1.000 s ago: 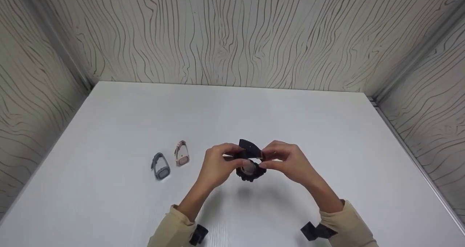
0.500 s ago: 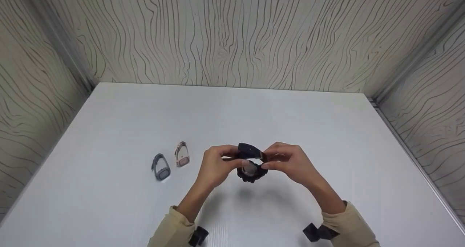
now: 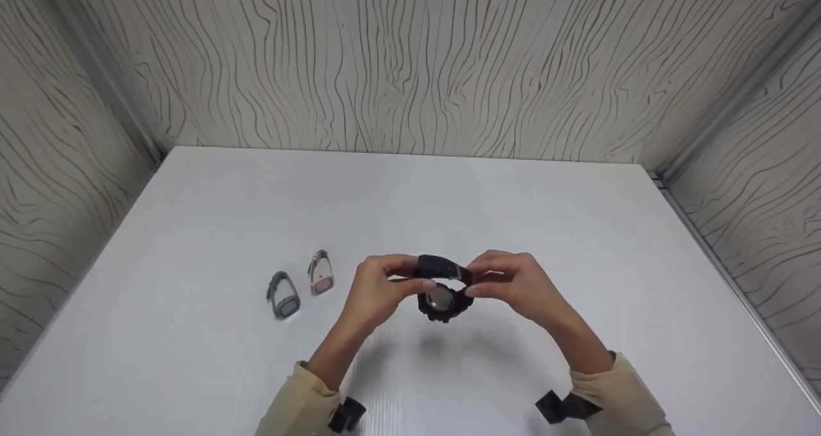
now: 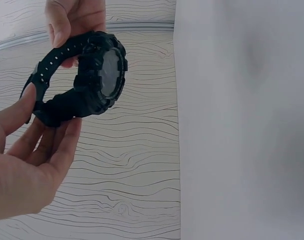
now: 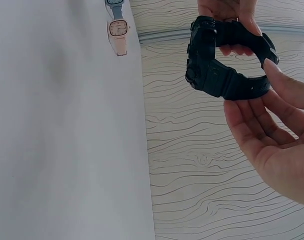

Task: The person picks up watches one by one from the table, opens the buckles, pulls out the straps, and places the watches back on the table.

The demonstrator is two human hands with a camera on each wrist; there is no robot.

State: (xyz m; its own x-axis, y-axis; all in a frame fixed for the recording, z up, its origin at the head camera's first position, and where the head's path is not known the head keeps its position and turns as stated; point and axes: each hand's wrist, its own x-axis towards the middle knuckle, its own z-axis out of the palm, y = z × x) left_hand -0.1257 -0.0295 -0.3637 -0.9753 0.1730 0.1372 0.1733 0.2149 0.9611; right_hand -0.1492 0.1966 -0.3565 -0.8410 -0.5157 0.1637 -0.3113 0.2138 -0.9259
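Note:
Above the white table (image 3: 410,199), near its front middle, both hands hold a chunky black digital watch (image 3: 441,292). My left hand (image 3: 383,283) pinches the left strap end and my right hand (image 3: 508,278) pinches the right strap end, so the strap ends overlap above the case. In the left wrist view the black watch (image 4: 89,75) shows its round face, with the left hand's fingers (image 4: 37,150) curled under the strap. From the right wrist camera, the black watch (image 5: 219,60) sits between the right hand's fingers (image 5: 264,125) and the left hand's fingertips (image 5: 226,10).
Two small watches lie on the table left of the hands: a grey one (image 3: 283,295) and a pink one (image 3: 320,273), which also appears as the pink watch (image 5: 118,35) in the right wrist view. Wood-grain walls (image 3: 410,58) close in the table at the back and both sides.
The strap end that stuck up above the black watch has been folded down flatter over the other end. Both hands stay almost in place.

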